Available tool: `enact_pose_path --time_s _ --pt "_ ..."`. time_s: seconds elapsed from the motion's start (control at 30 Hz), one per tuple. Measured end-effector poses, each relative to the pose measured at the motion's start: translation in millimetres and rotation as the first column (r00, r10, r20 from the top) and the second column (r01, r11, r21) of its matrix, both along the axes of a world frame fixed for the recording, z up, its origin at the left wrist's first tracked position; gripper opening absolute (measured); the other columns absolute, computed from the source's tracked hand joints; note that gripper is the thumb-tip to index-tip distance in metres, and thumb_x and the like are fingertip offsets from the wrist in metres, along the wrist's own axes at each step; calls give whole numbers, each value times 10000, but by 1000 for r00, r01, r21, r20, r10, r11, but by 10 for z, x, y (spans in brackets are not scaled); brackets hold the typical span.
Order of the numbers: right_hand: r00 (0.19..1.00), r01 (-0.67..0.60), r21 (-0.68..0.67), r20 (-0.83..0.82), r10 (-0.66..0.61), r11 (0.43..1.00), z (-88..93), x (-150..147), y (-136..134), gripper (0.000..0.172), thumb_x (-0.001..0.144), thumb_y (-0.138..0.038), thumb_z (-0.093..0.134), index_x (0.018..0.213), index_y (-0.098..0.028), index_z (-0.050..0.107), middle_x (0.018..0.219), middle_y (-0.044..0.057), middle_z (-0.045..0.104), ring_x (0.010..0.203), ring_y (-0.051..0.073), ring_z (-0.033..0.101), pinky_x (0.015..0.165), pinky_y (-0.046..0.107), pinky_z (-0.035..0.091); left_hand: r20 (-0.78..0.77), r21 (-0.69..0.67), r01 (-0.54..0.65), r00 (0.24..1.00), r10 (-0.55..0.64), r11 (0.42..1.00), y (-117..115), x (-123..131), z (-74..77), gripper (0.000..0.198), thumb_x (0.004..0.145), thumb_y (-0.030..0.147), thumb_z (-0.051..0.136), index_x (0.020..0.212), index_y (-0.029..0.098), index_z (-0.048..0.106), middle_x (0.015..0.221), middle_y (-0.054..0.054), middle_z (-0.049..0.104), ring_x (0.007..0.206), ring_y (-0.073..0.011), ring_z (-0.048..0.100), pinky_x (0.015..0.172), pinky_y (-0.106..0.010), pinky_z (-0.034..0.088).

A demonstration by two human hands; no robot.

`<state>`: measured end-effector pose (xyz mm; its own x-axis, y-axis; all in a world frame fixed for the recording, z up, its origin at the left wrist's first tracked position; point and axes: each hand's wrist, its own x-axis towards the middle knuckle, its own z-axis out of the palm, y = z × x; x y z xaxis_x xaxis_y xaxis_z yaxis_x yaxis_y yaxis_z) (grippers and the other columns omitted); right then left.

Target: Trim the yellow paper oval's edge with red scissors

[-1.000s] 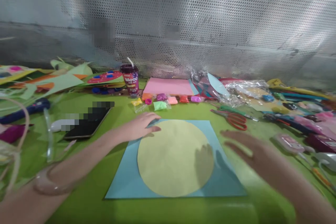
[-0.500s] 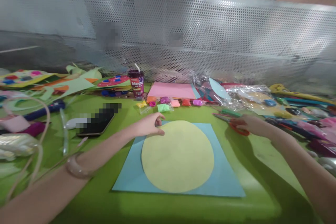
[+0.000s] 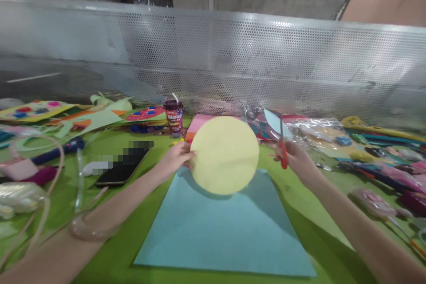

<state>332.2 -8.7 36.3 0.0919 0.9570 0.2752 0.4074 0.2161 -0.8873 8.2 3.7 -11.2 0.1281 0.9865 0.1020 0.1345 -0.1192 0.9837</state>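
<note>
A pale yellow paper circle (image 3: 225,155) was held up above a blue sheet (image 3: 222,235), its left edge pinched in the left hand (image 3: 177,158), while the right hand (image 3: 299,164) gripped red-handled scissors (image 3: 284,156) above a green table (image 3: 106,262).

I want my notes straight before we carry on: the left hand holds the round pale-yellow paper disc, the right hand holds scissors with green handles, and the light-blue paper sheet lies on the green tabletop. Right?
Not quite: the head view shows red handles on the scissors in the right hand. The left hand does hold the disc, and the sheet lies on the tabletop.
</note>
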Motion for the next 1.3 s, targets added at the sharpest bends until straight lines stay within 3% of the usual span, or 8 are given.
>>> enact_pose_path --time_s 0.1,0.27,0.43,0.57,0.73,0.93,1.17,1.3 --pt "988 -101 -54 -123 94 993 -10 -347 71 344 712 -478 506 748 -139 557 702 40 576 584 107 522 554 239 439 182 -65 -92 978 102 994 -18 -13 18 234 700 222 600 871 178 447 846 -40 586 677 -140 587 527 -266 515" --pt "978 -121 -11 -171 118 993 -191 -711 248 283 672 -395 570 791 -139 559 739 44 591 666 134 530 618 258 432 305 -113 -155 934 183 981 -20 -3 43 242 695 152 610 877 178 452 874 -38 594 661 -133 604 496 -246 535" --pt "935 -126 20 -333 126 992 -342 -762 204 292 646 -305 595 896 -160 559 837 38 605 713 123 538 659 244 422 327 -155 -37 941 87 987 -43 32 45 283 687 143 619 911 185 451 856 -26 610 648 -132 620 503 -236 547" --pt "900 -150 -39 -419 120 988 -389 -654 178 285 658 -339 584 860 -138 566 742 34 589 592 100 503 543 222 393 278 -175 48 961 2 983 -113 74 81 336 693 181 612 989 210 454 907 -38 612 736 -155 619 513 -236 545" --pt "936 -212 -3 -288 202 977 -265 -523 168 248 610 -362 628 726 -158 545 639 -8 552 572 99 484 568 235 393 225 -220 159 968 -109 962 -161 68 157 310 695 216 586 997 190 518 963 -60 630 796 -203 611 508 -275 535" --pt "948 -298 89 -87 305 951 -79 -480 78 259 605 -380 625 719 -175 516 670 -16 540 606 107 486 594 241 403 9 -277 239 969 -246 931 -136 16 135 317 691 356 588 904 122 602 804 -101 670 539 -168 602 378 -234 478" --pt "984 -127 -38 -132 121 991 -215 -603 -19 243 737 -381 471 635 -160 467 484 -23 506 441 87 455 447 205 361 -9 -144 -133 991 133 981 -104 72 104 449 669 352 622 1036 114 517 1024 -135 612 524 -184 614 490 -350 544" --pt "970 -169 -166 -202 134 972 -335 -736 -115 270 762 -339 399 553 -169 418 445 -23 490 405 89 470 437 205 373 149 -86 -189 968 200 978 -111 104 108 448 697 334 601 1086 148 479 1137 -113 551 650 -197 623 491 -335 546"
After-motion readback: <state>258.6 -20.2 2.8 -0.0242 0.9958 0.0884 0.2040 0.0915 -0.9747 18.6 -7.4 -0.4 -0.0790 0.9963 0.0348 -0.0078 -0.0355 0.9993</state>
